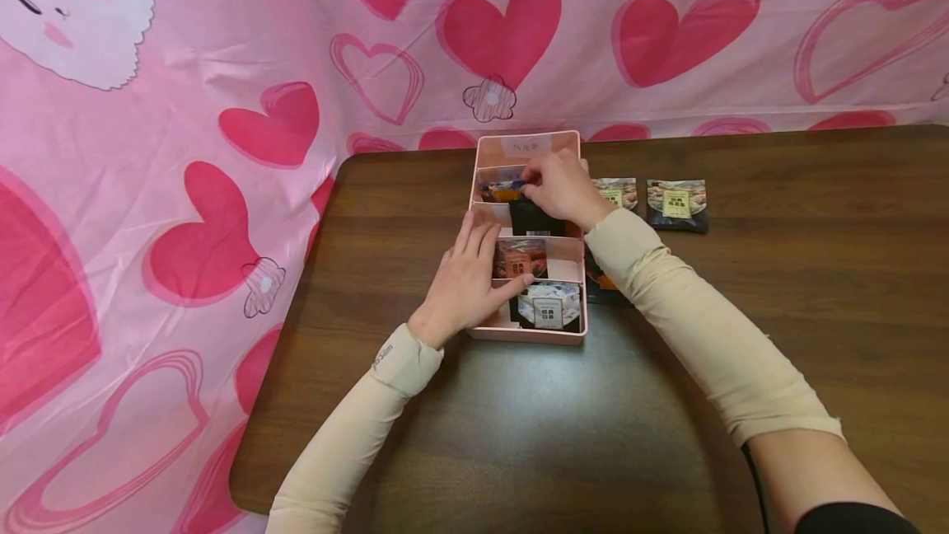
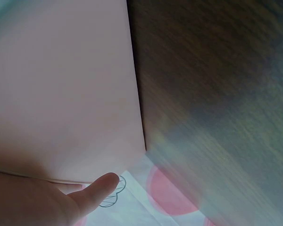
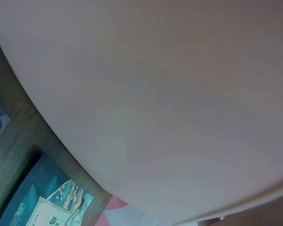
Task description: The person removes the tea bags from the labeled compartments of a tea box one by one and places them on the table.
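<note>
A long pink divided box (image 1: 528, 336) sits on the table, with packets in its compartments. My left hand (image 1: 467, 278) rests along the box's left rim, fingers fairly straight, thumb reaching over a divider. In the left wrist view, a fingertip of it (image 2: 104, 186) shows beside the box's plain wall. My right hand (image 1: 563, 188) reaches into the box's upper part, thumb and forefinger pinching the edge of an orange and blue sachet (image 1: 501, 190). Just below lies a black packet with a barcode (image 1: 535, 217). A red sachet (image 1: 521, 258) and a white-labelled sachet (image 1: 549, 309) lie in the nearer compartments.
Right of the box are two yellow-labelled sachets (image 1: 677, 204), one partly behind my right hand. A dark packet (image 1: 602, 287) lies under my right forearm. A teal-looking sachet (image 3: 52, 197) shows beside the box in the right wrist view. A pink heart-patterned cloth (image 1: 504, 31) hangs behind the table.
</note>
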The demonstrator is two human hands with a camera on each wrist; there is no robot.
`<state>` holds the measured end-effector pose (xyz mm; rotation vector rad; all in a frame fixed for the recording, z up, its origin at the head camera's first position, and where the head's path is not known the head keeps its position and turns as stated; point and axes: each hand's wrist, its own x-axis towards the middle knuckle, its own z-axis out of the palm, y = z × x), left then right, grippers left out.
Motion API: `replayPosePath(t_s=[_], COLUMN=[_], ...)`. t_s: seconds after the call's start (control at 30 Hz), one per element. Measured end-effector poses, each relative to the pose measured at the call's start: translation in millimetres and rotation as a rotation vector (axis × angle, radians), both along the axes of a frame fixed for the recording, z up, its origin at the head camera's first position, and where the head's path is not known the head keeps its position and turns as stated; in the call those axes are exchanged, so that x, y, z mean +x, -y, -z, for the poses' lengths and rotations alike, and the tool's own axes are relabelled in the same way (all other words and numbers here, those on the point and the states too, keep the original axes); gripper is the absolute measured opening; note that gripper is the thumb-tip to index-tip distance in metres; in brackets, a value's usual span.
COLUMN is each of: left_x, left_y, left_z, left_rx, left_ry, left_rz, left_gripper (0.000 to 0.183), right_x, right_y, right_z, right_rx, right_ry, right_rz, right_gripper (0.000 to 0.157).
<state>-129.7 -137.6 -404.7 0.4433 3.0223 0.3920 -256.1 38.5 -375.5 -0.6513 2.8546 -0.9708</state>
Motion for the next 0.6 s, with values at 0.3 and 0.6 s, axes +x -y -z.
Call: replayPosePath(t_s=[0.3,0.6], left_x=[-0.2,-0.5], left_y=[-0.3,-0.3], left_z=[0.9,1.1], left_rx=[-0.003,-0.002], left_ry=[-0.017,-0.021], left_rz=[-0.002,0.003], left_gripper=[0.096,0.096], right_x=[0.3,0.9], right_y=[1.8,3.1], right_z=[-1.3,-2.5], right_rx=[0.016,0.016], right_ry=[0.058,0.082], right_rz=[-0.019,-0.019], right_gripper=[0.018,0.018])
